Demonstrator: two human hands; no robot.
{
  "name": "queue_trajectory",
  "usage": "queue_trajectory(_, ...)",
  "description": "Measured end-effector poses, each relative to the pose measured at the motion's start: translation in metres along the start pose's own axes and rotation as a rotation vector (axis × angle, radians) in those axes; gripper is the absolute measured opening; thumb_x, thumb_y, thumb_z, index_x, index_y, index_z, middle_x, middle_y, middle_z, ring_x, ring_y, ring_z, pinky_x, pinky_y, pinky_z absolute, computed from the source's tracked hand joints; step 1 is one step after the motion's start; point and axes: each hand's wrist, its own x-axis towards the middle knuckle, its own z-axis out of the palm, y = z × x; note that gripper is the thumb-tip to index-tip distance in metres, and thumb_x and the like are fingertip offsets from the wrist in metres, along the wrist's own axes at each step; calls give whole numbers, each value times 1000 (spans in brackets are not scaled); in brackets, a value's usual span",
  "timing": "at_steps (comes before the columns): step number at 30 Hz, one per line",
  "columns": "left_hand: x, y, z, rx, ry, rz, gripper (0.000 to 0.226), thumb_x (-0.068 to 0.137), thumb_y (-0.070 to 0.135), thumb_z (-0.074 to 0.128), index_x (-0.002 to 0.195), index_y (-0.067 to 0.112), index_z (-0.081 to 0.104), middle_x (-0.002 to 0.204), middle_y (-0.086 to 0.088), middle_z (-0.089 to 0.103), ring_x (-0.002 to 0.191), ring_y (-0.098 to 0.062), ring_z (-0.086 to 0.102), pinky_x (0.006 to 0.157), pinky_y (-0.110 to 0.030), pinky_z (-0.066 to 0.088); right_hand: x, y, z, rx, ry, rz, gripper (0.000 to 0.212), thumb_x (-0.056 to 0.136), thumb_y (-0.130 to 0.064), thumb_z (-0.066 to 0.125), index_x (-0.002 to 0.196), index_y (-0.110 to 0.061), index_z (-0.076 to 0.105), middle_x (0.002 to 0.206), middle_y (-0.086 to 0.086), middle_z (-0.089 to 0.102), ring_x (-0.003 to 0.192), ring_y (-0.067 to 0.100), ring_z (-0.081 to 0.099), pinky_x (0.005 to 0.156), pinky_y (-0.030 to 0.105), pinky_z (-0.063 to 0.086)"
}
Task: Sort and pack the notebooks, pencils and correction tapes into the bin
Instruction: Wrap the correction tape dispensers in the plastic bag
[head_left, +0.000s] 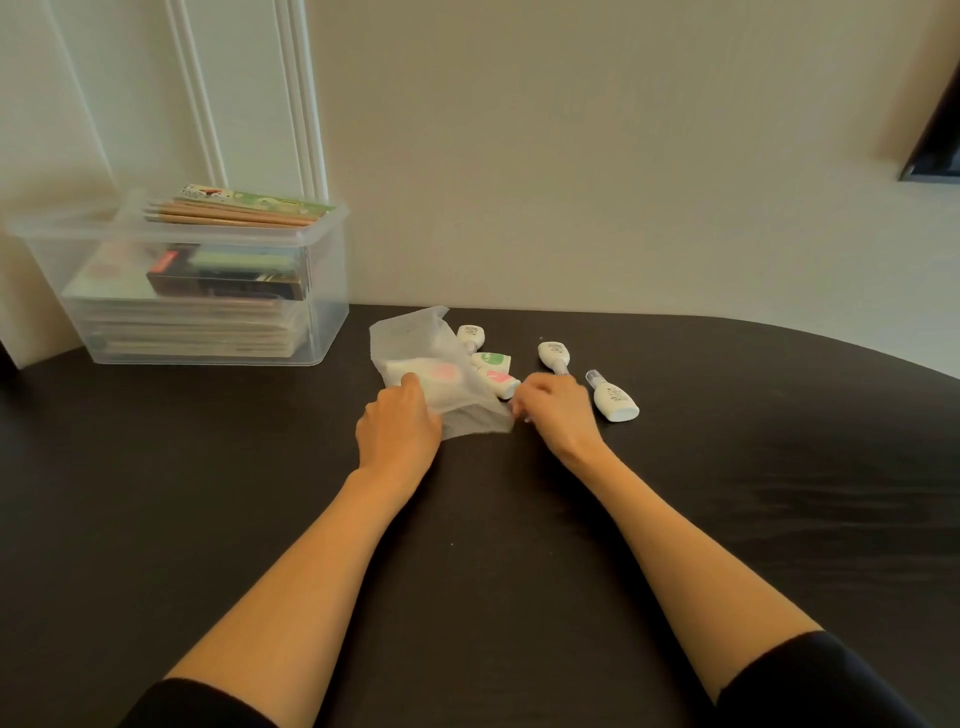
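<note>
A translucent plastic bag (441, 358) lies in the middle of the dark table (727, 519) with correction tapes inside. My left hand (400, 423) grips its near left side. My right hand (553, 410) pinches the bag's near right corner. Several white correction tapes lie loose: one with a green label (492, 359), one with a pink label (500, 383), one behind the bag (471, 336), and two further right (554, 355) (613, 398). The clear bin (208, 280) stands at the far left, holding stacked notebooks and dark boxes, with pencils (234, 215) lying across its rim.
The wall rises straight behind the table's far edge. A white door frame (249, 93) stands behind the bin. A dark framed object (935, 150) shows at the upper right. The table's edge curves away at the right.
</note>
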Motion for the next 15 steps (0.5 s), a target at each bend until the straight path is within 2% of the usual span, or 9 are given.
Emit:
queue_trajectory(2,1,-3,-1,-61,9,3,13,89,17,50,99,9,47,92,-8,52,81,-27,52,62,-32,36,7,4,0,-6,132,33,9,85,-17,54,83,-11,60,87,6,59,71,13,52,61,22,39)
queue_trajectory(4,2,-7,-2,-124,25,-1,8,87,16,52,92,13,47,85,-1,47,71,-18,44,57,-28,33,14,9,5,-259,94,31,33,88,-28,58,116,-11,57,120,9,52,102,17,53,80,25,43)
queue_trajectory(5,3,-9,-2,-157,30,-6,7,86,15,53,89,15,47,82,2,45,66,-14,41,54,-25,30,17,10,8,-367,61,39,48,87,-34,59,128,-11,50,132,11,43,116,22,45,89,30,41)
queue_trajectory(7,4,-13,-1,-219,29,-14,8,85,15,55,86,17,48,78,6,44,64,-10,40,51,-22,29,21,10,14,-467,43,48,56,87,-39,59,133,-11,45,139,13,34,125,27,33,95,35,37)
queue_trajectory(10,5,-17,2,-288,39,-4,7,84,14,56,84,19,51,75,8,46,70,-12,47,53,-21,31,24,7,18,-531,52,-30,36,92,-31,53,120,-11,57,128,13,40,118,28,37,88,34,39)
queue_trajectory(12,5,-18,3,-310,55,5,8,85,13,55,82,20,52,75,9,46,68,-9,47,53,-19,31,24,5,18,-506,71,-86,27,95,-20,45,112,-6,60,115,14,48,99,25,45,75,29,38)
queue_trajectory(14,6,-19,4,-312,74,13,8,86,12,55,82,20,54,83,7,47,70,-8,47,53,-17,31,23,3,18,-516,78,-114,24,95,-12,41,107,-2,59,104,13,52,82,22,47,67,28,35)
queue_trajectory(15,6,-19,4,-309,81,13,7,87,12,54,84,19,56,89,6,47,74,-9,48,55,-18,31,22,3,17,-537,80,-116,22,95,-11,41,108,-1,56,103,13,55,81,24,50,66,28,36)
